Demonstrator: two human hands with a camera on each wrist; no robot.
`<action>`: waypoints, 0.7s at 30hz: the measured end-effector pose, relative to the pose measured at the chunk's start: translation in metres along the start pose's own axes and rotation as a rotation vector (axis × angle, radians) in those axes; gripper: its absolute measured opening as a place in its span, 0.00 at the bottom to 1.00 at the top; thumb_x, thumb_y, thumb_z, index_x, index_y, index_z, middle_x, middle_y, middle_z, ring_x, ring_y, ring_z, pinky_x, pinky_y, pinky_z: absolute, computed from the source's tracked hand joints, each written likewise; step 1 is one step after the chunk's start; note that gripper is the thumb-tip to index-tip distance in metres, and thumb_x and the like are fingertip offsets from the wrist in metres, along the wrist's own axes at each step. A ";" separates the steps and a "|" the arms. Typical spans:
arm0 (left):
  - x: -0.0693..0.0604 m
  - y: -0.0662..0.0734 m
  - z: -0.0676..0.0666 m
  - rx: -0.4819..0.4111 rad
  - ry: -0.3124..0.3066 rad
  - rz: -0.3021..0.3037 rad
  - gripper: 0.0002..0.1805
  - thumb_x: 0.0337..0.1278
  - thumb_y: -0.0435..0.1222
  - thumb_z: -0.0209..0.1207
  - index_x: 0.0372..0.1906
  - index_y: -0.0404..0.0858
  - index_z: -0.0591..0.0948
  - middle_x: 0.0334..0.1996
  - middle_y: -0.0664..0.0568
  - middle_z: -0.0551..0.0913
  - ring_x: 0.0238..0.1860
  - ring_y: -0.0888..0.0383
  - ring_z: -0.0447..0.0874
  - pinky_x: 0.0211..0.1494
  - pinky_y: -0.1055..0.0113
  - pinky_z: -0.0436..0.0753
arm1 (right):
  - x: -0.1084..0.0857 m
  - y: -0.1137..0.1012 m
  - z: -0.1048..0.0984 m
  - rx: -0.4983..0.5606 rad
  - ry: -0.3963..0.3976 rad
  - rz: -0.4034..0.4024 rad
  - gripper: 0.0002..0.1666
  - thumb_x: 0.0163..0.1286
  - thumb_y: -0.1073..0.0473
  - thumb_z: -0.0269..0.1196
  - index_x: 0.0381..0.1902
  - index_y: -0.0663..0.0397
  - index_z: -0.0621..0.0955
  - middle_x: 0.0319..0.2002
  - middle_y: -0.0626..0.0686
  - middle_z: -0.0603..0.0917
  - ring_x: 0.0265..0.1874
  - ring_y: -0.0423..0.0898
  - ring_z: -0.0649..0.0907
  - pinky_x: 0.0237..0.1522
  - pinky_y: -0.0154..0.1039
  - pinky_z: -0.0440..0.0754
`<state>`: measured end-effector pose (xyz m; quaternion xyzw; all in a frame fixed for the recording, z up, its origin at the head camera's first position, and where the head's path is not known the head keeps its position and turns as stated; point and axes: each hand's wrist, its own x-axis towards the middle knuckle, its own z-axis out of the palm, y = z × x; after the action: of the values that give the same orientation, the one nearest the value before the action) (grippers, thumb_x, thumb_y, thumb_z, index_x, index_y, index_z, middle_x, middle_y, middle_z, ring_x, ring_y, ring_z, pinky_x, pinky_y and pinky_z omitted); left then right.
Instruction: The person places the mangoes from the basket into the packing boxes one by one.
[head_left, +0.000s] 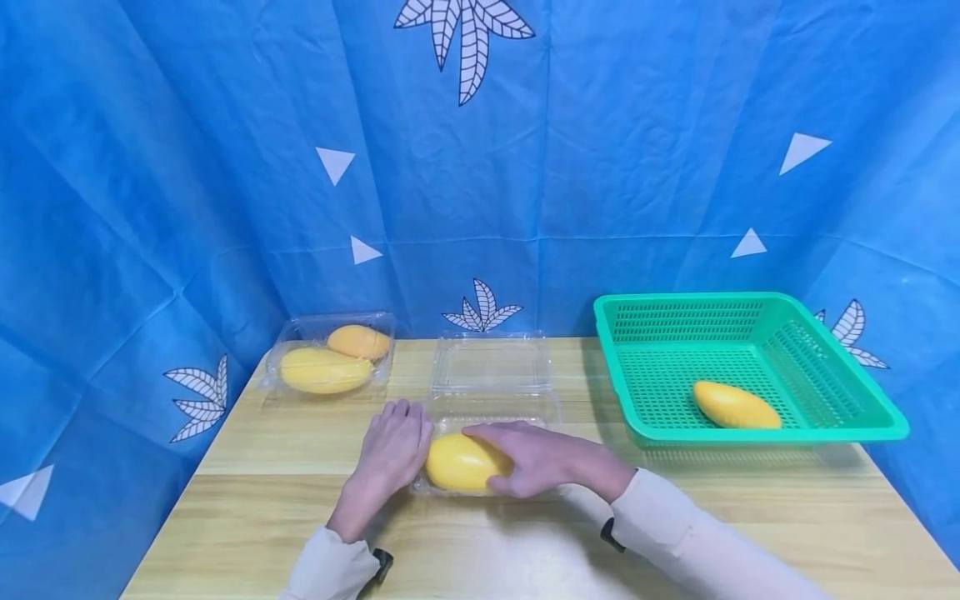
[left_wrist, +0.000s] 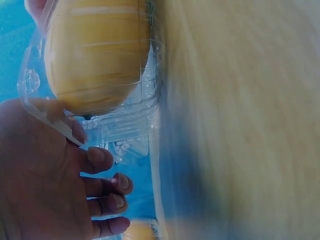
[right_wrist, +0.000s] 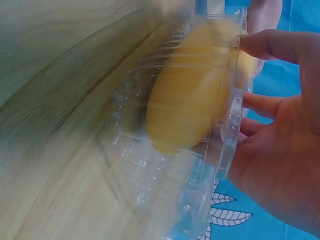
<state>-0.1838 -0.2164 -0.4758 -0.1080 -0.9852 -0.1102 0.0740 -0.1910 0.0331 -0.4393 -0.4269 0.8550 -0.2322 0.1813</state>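
A yellow mango (head_left: 459,462) lies in the near half of a hinged clear plastic container (head_left: 495,405) whose lid is folded back. My right hand (head_left: 536,457) grips the mango from the right, thumb on its near side and fingers over its far side. My left hand (head_left: 393,442) touches the container's left edge. In the left wrist view, the left hand's (left_wrist: 50,175) fingers are loosely bent and its thumb shows through the plastic rim. The right wrist view shows the mango (right_wrist: 187,95) through the container wall, beside my right hand (right_wrist: 285,115).
At the back left stands another clear container (head_left: 381,367) with a yellow mango (head_left: 325,371) and an orange one (head_left: 358,342). A green basket (head_left: 622,383) on the right holds one mango (head_left: 737,406). Blue patterned cloth (head_left: 480,192) hangs behind the wooden table (head_left: 247,500).
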 end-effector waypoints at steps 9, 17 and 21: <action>0.000 -0.002 0.001 -0.011 -0.005 -0.017 0.15 0.78 0.37 0.45 0.30 0.38 0.72 0.30 0.47 0.72 0.36 0.46 0.71 0.40 0.53 0.73 | 0.001 0.001 -0.003 0.012 -0.002 -0.016 0.40 0.75 0.48 0.57 0.80 0.54 0.61 0.76 0.53 0.66 0.74 0.52 0.68 0.72 0.50 0.66; 0.000 -0.001 0.001 -0.010 -0.002 -0.020 0.15 0.78 0.38 0.45 0.30 0.38 0.72 0.30 0.47 0.72 0.36 0.46 0.72 0.41 0.52 0.72 | -0.013 0.000 -0.024 -0.044 0.084 0.002 0.35 0.79 0.47 0.54 0.78 0.52 0.64 0.75 0.53 0.68 0.74 0.54 0.68 0.72 0.54 0.65; 0.000 0.000 0.000 -0.012 0.006 -0.012 0.15 0.77 0.37 0.45 0.30 0.39 0.72 0.30 0.47 0.72 0.36 0.46 0.72 0.41 0.52 0.72 | -0.025 0.000 -0.037 -0.087 0.132 0.009 0.35 0.81 0.41 0.50 0.79 0.46 0.63 0.75 0.51 0.68 0.73 0.53 0.69 0.70 0.55 0.67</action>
<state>-0.1836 -0.2161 -0.4761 -0.1021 -0.9850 -0.1170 0.0755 -0.1958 0.0629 -0.4058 -0.4143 0.8763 -0.2217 0.1066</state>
